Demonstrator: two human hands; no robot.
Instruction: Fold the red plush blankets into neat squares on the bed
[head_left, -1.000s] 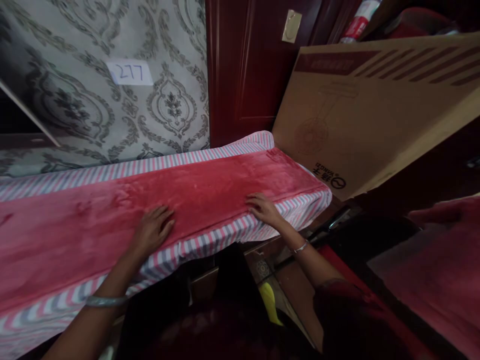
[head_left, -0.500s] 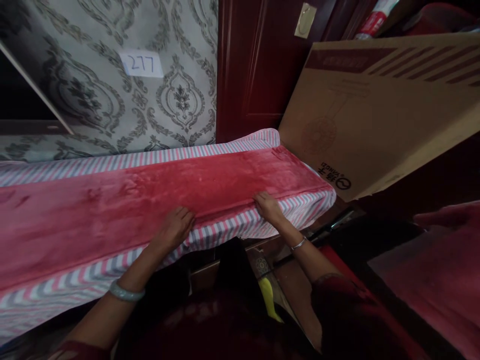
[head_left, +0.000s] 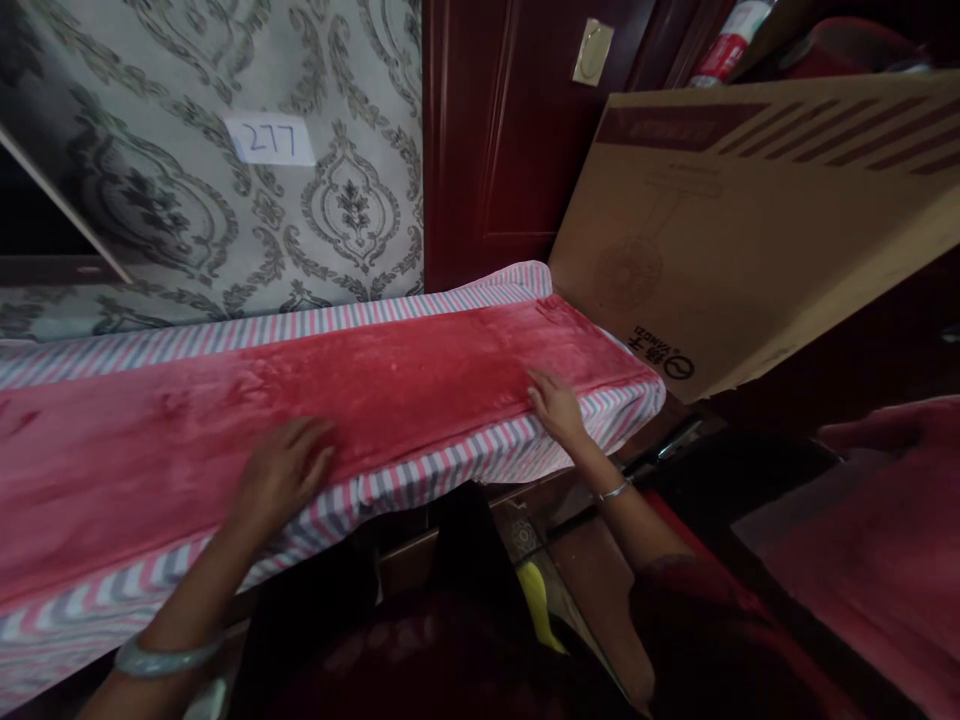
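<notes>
A long red plush cloth (head_left: 420,370) lies spread over a pink, grey and white striped sheet (head_left: 427,470) on a narrow bench-like surface. My left hand (head_left: 281,475) is over the red cloth near its front edge, fingers apart and curved, holding nothing; whether it touches the cloth is unclear. Farther right, my right hand (head_left: 556,405) rests at the cloth's front edge with its fingers stretched out on the plush. The striped sheet hangs down in folds along the front.
A large cardboard box (head_left: 705,220) stands at the right end, against a dark red door (head_left: 487,150). Patterned wallpaper with a paper label (head_left: 271,140) reading 277 is behind. Another red cloth (head_left: 885,540) lies at right. Something yellow (head_left: 538,605) is below.
My left hand has moved left along the cloth, off the edge it was at, and its fingers have spread. My right hand has shifted slightly right, fingers now straighter. The front edge looks flatter.
</notes>
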